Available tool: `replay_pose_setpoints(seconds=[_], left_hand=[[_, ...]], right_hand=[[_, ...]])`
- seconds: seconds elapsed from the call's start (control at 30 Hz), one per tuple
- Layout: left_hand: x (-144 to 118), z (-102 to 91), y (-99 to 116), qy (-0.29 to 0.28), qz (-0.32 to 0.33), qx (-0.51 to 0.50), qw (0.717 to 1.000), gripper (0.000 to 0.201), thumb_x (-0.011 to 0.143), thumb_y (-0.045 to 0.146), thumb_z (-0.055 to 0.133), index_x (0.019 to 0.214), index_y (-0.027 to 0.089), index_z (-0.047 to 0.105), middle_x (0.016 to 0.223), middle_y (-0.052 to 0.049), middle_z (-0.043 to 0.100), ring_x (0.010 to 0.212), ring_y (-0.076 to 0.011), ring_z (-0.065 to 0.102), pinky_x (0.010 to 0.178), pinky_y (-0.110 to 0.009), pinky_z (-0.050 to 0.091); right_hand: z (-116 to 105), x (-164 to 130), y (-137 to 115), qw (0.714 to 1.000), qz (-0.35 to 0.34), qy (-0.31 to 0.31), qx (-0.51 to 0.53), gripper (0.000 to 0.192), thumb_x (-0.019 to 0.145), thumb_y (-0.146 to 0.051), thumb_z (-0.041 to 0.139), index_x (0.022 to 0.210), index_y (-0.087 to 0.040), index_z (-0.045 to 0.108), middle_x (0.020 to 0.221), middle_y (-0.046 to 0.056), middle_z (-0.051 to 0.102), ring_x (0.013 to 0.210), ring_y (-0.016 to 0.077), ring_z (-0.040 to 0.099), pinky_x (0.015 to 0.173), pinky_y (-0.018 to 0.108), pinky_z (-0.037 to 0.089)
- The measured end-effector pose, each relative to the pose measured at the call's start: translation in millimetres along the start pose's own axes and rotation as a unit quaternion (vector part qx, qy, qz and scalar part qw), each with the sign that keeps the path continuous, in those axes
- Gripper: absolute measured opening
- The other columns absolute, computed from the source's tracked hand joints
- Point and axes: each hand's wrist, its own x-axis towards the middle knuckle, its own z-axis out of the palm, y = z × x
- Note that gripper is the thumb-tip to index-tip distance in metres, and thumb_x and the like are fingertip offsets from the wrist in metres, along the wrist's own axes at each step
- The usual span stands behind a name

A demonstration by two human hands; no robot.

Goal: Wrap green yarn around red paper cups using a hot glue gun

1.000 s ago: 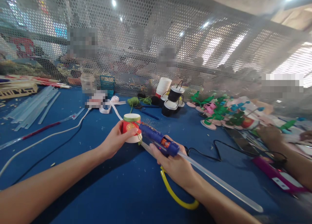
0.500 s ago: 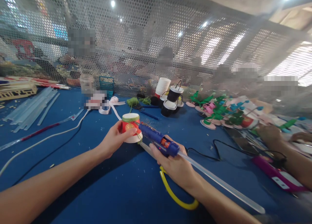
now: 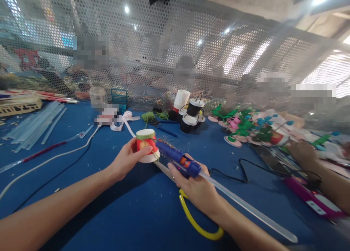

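Hands are both busy: the left hand (image 3: 128,160) wraps one red paper cup (image 3: 146,146) standing upside down on the blue surface (image 3: 131,211), and the right hand (image 3: 195,187) grips one blue glue gun (image 3: 177,158), its nozzle at the cup's side. One clear glue stick (image 3: 246,207) trails from the gun; roughly three black cups (image 3: 191,114) stand beyond, though they overlap.

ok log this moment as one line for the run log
left hand: holds red paper cup on blue table | right hand: grips blue glue gun, nozzle at cup | co-worker's hand: far right
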Motion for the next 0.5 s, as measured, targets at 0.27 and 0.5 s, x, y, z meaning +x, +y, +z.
replay_pose_setpoints(seconds=[0.27, 0.5], left_hand=[[-1.1, 0.5, 2.6, -0.006, -0.011, -0.01, 1.0, 0.044, 0.064, 0.031, 0.071, 0.103, 0.014, 0.058, 0.103, -0.01, 0.066, 0.095, -0.0232, 0.059, 0.088, -0.036, 0.041], [-2.1, 0.4, 1.4, -0.017, -0.007, -0.016, 1.0, 0.045, 0.065, 0.031, 0.07, 0.104, 0.013, 0.057, 0.104, -0.011, 0.065, 0.097, -0.0225, 0.059, 0.088, -0.035, 0.041]], right_hand=[[-0.8, 1.1, -1.3, 1.0, 0.006, 0.005, 0.006, 0.015, 0.078, -0.031, 0.05, 0.069, -0.022, 0.057, 0.059, 0.002, 0.058, 0.054, 0.016, 0.056, 0.053, 0.029, 0.046], [0.9, 0.0, -1.7, 1.0, 0.017, 0.01, 0.023, 0.018, 0.077, -0.032, 0.05, 0.064, -0.02, 0.055, 0.055, 0.001, 0.056, 0.051, 0.0142, 0.054, 0.05, 0.026, 0.046]])
